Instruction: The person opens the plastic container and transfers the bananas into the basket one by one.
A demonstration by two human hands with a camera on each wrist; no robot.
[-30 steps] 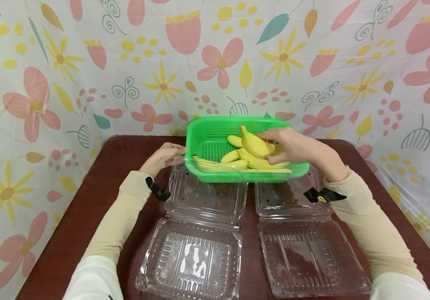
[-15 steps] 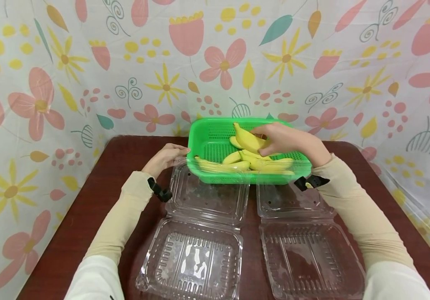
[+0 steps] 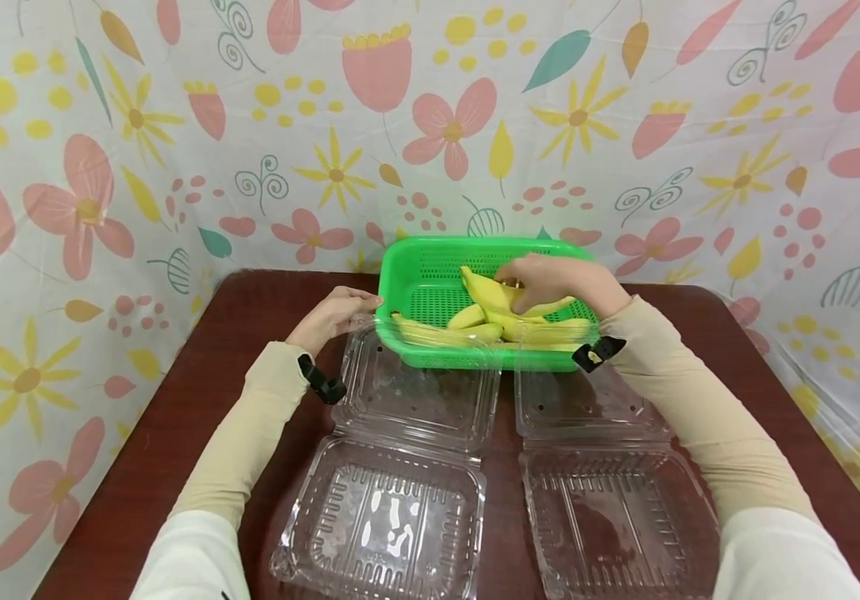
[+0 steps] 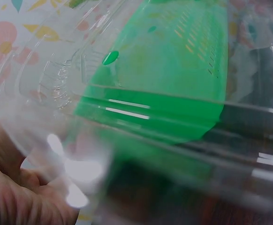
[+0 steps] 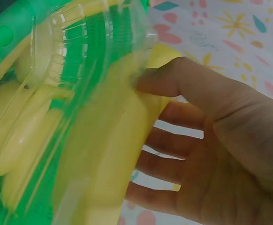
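A green plastic basket (image 3: 475, 243) stands at the back of the table with several yellow bananas (image 3: 430, 334) in it. Over the basket's right half, my right hand (image 3: 550, 279) grips a banana (image 3: 481, 290), its stem end pointing up and left. The right wrist view shows the thumb on one side of this banana (image 5: 110, 136) and the fingers behind it. My left hand (image 3: 332, 317) touches the basket's left rim with its fingertips, fingers fairly straight. In the left wrist view a clear lid lies before most of the scene, and only part of the left hand (image 4: 19, 192) shows.
Two clear plastic clamshell boxes lie opened in front of the basket, the left box (image 3: 385, 442) beside the right box (image 3: 610, 450). Their raised lids overlap the basket's front in view. Behind the dark red table (image 3: 197, 400) hangs a flowered curtain (image 3: 250, 108).
My right hand has moved left and slightly down with the banana, from above the pile to lower in the basket. The left hand stays at the rim.
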